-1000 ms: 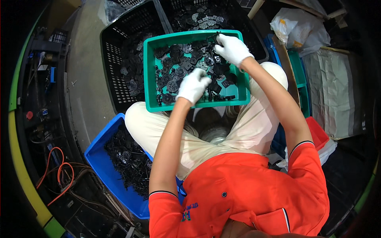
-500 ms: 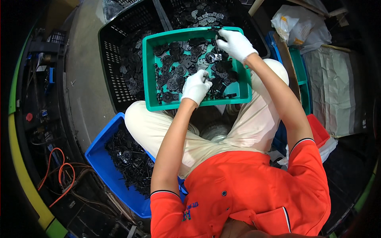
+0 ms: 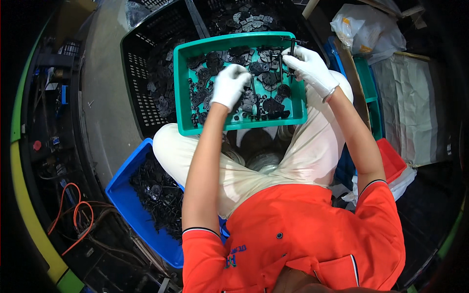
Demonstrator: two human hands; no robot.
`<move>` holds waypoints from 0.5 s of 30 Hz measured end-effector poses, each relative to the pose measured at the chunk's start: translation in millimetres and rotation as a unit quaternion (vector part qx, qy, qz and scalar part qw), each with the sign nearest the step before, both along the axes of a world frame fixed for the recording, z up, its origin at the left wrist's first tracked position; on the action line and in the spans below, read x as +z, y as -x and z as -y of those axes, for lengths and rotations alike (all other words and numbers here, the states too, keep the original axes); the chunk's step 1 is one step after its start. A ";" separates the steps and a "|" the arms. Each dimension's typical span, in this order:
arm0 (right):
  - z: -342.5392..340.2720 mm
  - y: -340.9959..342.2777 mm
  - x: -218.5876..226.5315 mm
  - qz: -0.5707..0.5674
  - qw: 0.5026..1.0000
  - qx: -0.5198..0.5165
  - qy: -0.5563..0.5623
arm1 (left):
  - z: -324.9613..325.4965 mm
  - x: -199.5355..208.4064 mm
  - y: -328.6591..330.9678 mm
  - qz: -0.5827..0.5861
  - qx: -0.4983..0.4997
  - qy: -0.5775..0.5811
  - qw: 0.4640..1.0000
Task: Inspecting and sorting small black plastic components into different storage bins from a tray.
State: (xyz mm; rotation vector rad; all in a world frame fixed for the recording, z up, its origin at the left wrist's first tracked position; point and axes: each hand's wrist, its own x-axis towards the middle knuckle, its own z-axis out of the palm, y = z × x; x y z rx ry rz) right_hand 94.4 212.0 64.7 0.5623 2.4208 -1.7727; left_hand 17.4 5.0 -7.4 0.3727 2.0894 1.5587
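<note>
A blue bin (image 3: 124, 195) of black parts, orange cables (image 3: 73, 215) and a red crate (image 3: 393, 161) sit nearby.

Both arms are bare from the short orange sleeves down and extend forward from the lower edge of the view, elbows bent, over the lap. The left hand (image 3: 229, 85), in a white glove, is turned palm down with the fingers curled loosely under, wrist roughly straight. The right hand (image 3: 309, 67), also white-gloved, sits slightly further forward and to the right, fingers pinched together at the tips, wrist bent inward.
</note>
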 end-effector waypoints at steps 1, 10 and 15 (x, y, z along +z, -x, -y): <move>1.3 -1.1 -1.7 0.012 0.999 -0.004 0.042 | 6.7 6.0 2.9 0.033 0.020 -0.034 0.999; 44.6 -7.1 -75.3 0.106 0.889 -0.106 0.433 | 16.6 5.2 -27.3 0.195 -0.060 0.048 0.978; 53.8 -15.5 -108.9 0.132 0.845 -0.171 0.490 | 14.0 -24.5 -39.0 0.089 -0.056 0.121 0.987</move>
